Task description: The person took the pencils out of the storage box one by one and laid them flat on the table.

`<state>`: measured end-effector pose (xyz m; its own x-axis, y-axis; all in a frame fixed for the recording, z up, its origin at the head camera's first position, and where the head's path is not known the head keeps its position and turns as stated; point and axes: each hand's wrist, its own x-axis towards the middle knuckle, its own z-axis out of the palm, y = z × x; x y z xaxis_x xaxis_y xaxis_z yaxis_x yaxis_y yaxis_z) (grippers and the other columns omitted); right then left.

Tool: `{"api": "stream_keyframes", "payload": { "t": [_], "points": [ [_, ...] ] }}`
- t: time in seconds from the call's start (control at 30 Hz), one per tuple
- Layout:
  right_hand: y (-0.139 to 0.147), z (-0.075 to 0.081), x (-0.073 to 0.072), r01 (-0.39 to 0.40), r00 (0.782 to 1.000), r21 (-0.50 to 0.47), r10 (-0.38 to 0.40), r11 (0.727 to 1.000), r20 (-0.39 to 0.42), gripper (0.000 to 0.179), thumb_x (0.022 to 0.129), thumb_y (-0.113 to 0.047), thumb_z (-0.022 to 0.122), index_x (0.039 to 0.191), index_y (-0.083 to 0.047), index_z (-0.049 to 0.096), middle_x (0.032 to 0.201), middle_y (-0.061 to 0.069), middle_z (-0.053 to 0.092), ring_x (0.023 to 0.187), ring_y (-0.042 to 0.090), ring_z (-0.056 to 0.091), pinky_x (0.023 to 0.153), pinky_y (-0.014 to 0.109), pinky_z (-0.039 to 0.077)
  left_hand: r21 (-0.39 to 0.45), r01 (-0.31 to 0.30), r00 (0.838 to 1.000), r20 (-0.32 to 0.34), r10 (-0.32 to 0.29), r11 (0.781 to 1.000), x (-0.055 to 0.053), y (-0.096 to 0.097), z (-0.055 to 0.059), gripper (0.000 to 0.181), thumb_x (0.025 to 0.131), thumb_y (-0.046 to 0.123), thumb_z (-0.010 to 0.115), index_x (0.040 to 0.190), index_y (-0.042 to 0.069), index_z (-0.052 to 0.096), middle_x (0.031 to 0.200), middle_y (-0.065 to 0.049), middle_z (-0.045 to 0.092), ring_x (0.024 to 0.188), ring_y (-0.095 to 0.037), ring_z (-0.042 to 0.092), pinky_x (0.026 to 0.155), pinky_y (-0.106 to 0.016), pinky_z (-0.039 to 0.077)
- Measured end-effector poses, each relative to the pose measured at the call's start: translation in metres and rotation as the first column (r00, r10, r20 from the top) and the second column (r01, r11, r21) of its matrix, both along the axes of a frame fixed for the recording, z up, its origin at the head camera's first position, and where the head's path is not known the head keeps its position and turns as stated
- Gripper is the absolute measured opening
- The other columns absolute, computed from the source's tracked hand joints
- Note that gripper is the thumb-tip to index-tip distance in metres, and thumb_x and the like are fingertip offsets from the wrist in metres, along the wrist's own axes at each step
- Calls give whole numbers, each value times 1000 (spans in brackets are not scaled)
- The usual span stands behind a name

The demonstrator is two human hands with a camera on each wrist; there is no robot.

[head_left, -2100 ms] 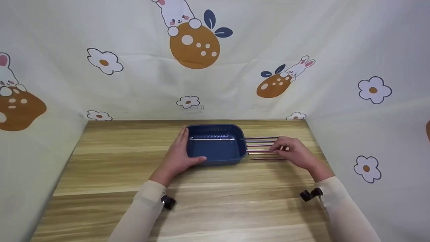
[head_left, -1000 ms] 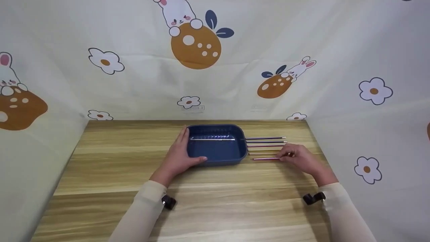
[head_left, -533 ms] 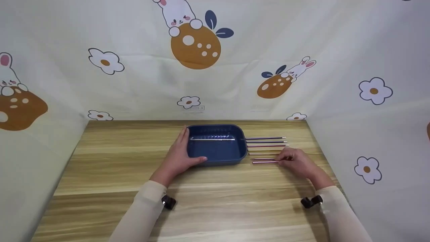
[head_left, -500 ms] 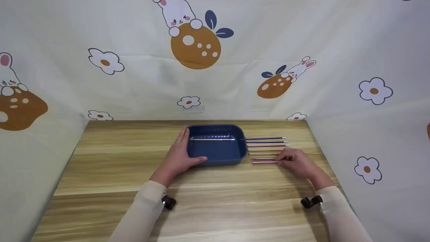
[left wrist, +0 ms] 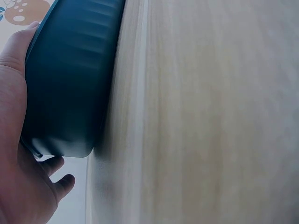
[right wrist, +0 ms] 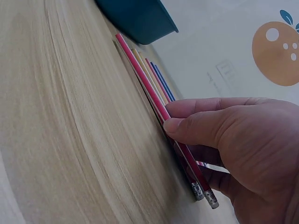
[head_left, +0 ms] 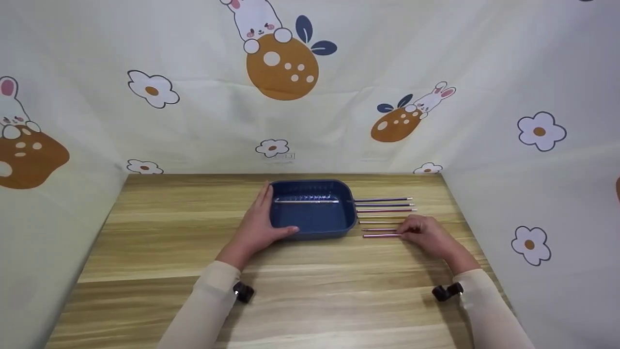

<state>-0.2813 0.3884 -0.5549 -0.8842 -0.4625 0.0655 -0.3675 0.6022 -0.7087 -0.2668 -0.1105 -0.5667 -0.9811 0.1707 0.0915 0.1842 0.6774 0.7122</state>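
My left hand [head_left: 256, 228] holds the left end of a blue rectangular plastic box [head_left: 346, 232], its thumb along the front rim and its fingers around the left side. In the right wrist view, my right hand [right wrist: 252, 144] pinches a pink-red pencil [right wrist: 140, 70] between thumb and fingers, the eraser end toward the wrist. A darker pencil [right wrist: 196, 189] lies just beside and beneath it. Further pencils, yellow, pink and blue [right wrist: 161, 79], lie in a parallel row beyond. In the head view this row sits right of the box, pointed ends toward it.
A wood-grain table [head_left: 310, 291] carries everything. Patterned cloth [head_left: 203, 121] with rabbits and flowers rises behind it and on both sides. A thin pale line [head_left: 307, 201] crosses the box's inside; whether it is a pencil or a ridge I cannot tell.
My right hand has come from the middle of the row toward the front, bringing the pink-red pencil to the row's near side. The left hand and the box have stayed put.
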Motion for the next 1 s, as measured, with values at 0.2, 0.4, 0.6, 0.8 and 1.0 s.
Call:
{"api": "stream_keyframes", "payload": {
  "t": [0.2, 0.4, 0.6, 0.8, 1.0],
  "points": [
    [1, -2, 0, -3, 1000, -7, 3, 1000, -13, 16, 95, 3, 82, 105, -9, 87, 109, 7, 81, 104, 25, 74, 91, 22, 57, 13, -3, 1000, -1, 3, 1000, 1, 1, 1, 142, 79, 63, 95, 178, 8, 11, 187, -9, 4, 168, -40, 16, 133, -60, 23],
    [1, -4, -1, -22, 998, 21, 23, 1000, -54, 16, 95, 4, 82, 105, -8, 87, 110, 6, 81, 107, 24, 74, 95, 23, 57, 10, -3, 1000, -2, 3, 1000, 2, 1, 1, 141, 79, 63, 95, 178, 8, 11, 187, -9, 4, 169, -39, 15, 133, -60, 23],
    [1, -7, -2, -37, 993, 70, 45, 997, -110, 18, 94, 6, 82, 103, -9, 87, 109, 4, 81, 106, 24, 74, 96, 27, 58, 6, -8, 1000, 5, 8, 1000, 1, 1, 1, 142, 79, 63, 96, 178, 8, 11, 187, -9, 4, 168, -40, 16, 133, -60, 23],
    [-1, -10, -2, -29, 991, 94, 41, 995, -129, 20, 93, 6, 82, 103, -10, 87, 108, 1, 80, 105, 24, 74, 97, 31, 59, 11, -7, 1000, 10, 7, 1000, 2, 1, 2, 142, 79, 62, 96, 178, 8, 11, 187, -7, 2, 168, -40, 15, 133, -59, 23],
    [-1, -9, -2, -21, 991, 93, 32, 995, -126, 21, 93, 6, 82, 104, -11, 88, 109, 1, 81, 107, 26, 74, 99, 34, 58, 19, -7, 1000, 6, 7, 1000, 2, 1, 2, 141, 79, 62, 96, 178, 7, 11, 187, -8, 2, 169, -38, 14, 134, -57, 22]
  ]
}}
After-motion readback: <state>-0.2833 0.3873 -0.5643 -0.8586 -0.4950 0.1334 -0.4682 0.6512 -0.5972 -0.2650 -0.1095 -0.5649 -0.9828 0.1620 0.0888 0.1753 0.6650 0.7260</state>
